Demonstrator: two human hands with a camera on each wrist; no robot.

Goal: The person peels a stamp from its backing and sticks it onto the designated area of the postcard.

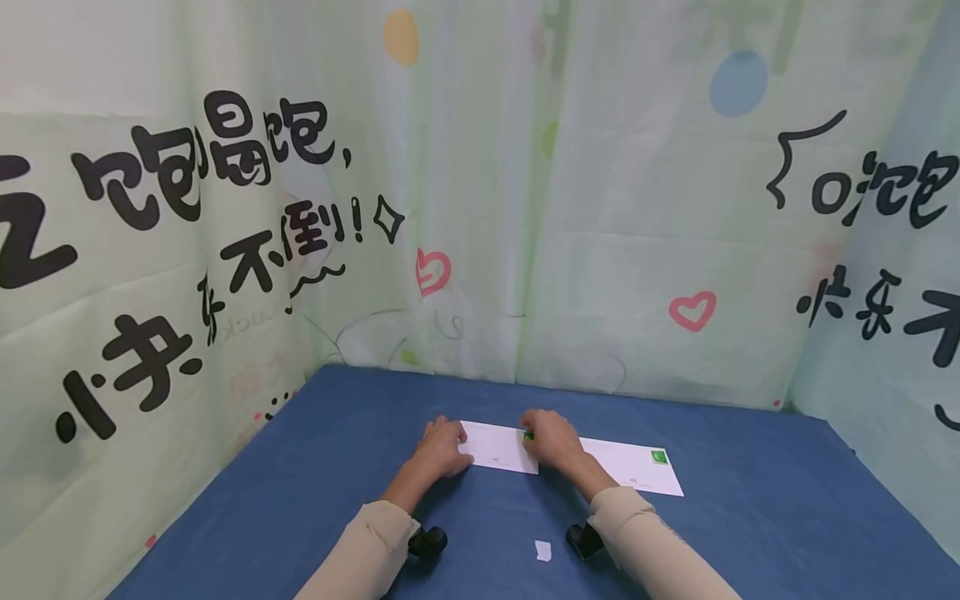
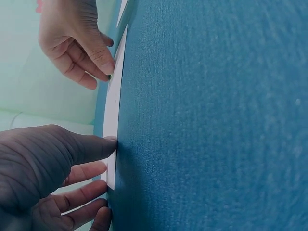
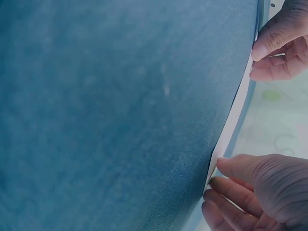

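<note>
A white envelope (image 1: 497,447) lies flat on the blue cloth between the two hands. The left hand (image 1: 442,448) rests on its left end, thumb at the near side and fingers at the far side, the fingers fairly straight and spread in the left wrist view. At the envelope's upper right corner, the right hand (image 1: 553,437) has a small green stamp (image 1: 528,436) between thumb and fingertips, partly covered by them. Its thumb (image 3: 231,165) also shows low over the paper in the right wrist view.
A second white envelope (image 1: 651,468) with a green stamp in its upper right corner lies to the right, partly behind the right forearm. A small white paper scrap (image 1: 543,551) lies nearer the front of the blue-covered table (image 1: 750,467). Printed curtains (image 1: 480,192) surround the table's back and sides.
</note>
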